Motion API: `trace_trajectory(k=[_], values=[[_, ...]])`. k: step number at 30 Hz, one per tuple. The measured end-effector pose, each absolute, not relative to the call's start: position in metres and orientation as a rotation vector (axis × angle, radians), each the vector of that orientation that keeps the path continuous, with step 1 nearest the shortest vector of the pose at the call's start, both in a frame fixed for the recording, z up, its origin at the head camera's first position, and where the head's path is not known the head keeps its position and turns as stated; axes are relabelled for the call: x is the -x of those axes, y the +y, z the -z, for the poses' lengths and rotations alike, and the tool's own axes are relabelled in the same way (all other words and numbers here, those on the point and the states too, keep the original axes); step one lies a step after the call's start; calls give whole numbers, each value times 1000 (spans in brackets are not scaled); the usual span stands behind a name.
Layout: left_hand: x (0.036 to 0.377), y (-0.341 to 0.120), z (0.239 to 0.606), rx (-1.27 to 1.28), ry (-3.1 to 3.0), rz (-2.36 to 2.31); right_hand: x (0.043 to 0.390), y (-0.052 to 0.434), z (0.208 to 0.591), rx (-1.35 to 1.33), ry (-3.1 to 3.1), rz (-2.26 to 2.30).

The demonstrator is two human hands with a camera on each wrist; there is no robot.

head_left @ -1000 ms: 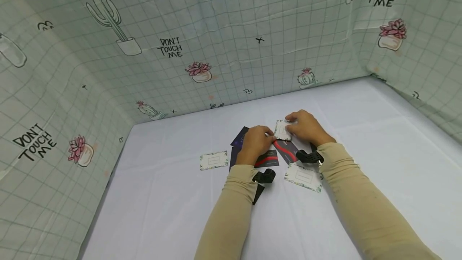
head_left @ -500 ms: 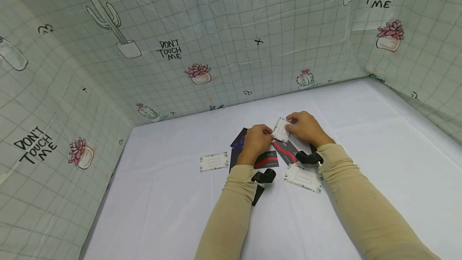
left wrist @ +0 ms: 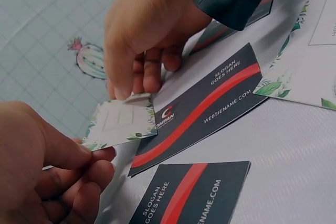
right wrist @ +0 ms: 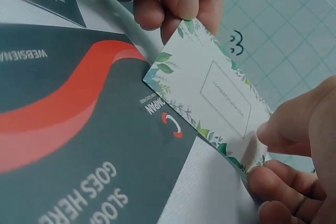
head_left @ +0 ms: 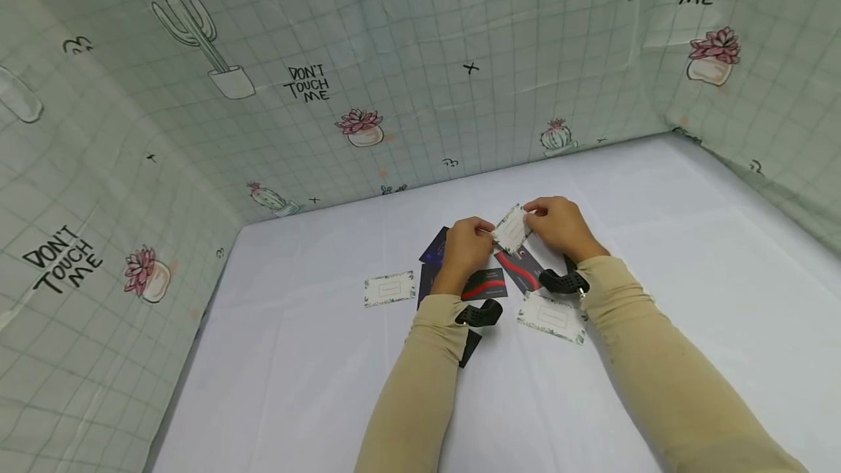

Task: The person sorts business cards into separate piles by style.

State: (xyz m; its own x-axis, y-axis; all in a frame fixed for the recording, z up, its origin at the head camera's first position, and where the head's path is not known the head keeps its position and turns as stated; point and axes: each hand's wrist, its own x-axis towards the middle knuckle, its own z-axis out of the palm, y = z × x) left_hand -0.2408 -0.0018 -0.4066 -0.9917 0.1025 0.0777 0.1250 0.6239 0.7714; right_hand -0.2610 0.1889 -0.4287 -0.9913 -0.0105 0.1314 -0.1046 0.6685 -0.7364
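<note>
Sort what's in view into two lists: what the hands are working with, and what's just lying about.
In hand:
- white leaf-bordered card, pinched at opposite ends by the left hand and the right hand, lifted above the dark cards

Lying about:
- dark card with red swoosh
- second dark red-swoosh card
- dark blue card
- white card at left
- white card at right

Both arms reach forward in tan sleeves, forearms converging (each wrist carries a black strap). The left hand (head_left: 465, 250) has its fingers curled, thumb pressed against the forefinger in a pinch. The right hand (head_left: 557, 225) is arched, knuckles up, fingertips (left wrist: 137, 80) pointing down, also pinching.
</note>
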Motion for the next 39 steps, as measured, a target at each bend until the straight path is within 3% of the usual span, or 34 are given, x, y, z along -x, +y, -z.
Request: trace_trajectory(k=[13,30,39], values=[[241,-8,412,35,-2622,1720,257,186,424,-122,-2638,-1300],[238,-20,408,-1,-2420,1511,257,176,413,-207,-2554,-1475],[235,-35,408,25,-2307,1741,254,164,409,-209,-2495,-1548]])
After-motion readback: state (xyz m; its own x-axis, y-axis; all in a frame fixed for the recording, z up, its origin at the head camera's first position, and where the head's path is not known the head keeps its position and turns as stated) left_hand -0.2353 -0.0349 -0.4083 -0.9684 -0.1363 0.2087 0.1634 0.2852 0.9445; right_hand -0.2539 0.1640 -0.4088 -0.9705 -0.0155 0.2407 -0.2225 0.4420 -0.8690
